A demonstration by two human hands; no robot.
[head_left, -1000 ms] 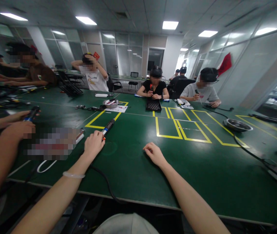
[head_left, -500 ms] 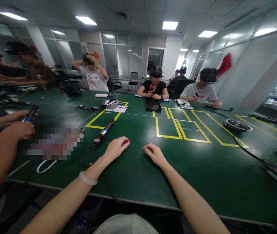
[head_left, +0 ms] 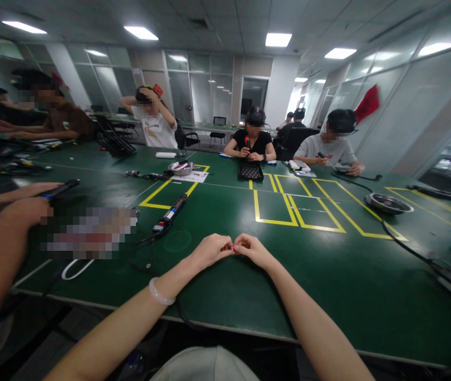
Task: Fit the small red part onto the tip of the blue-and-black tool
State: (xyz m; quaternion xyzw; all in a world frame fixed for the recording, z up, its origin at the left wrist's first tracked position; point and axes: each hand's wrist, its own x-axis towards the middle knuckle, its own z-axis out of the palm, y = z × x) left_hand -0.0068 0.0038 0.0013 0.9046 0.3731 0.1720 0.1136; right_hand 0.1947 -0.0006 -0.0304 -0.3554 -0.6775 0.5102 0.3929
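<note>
My left hand (head_left: 209, 250) and my right hand (head_left: 252, 248) meet fingertip to fingertip above the green table (head_left: 217, 296), near its front edge. Both are pinched closed. A small red piece (head_left: 232, 247) shows between the tips; it is too small to name, and which hand grips it is unclear. A black electric screwdriver (head_left: 172, 212) with a blue and red band lies on the table to the left of my hands, its black cable (head_left: 146, 256) curling toward the table edge. A pale bangle (head_left: 160, 293) circles my left wrist.
A neighbour's arms (head_left: 7, 222) reach in at the left, one hand holding a dark tool (head_left: 62, 189). Yellow taped boxes (head_left: 288, 209) mark the table's middle. A black tray (head_left: 250, 170), a metal bowl (head_left: 388, 203) and cables (head_left: 415, 248) lie farther off. Several people sit across the table.
My left hand left the screwdriver lying on the table, carried a small red piece rightward, and now touches my right hand, which stayed in place. The neighbour's tool has tipped flatter.
</note>
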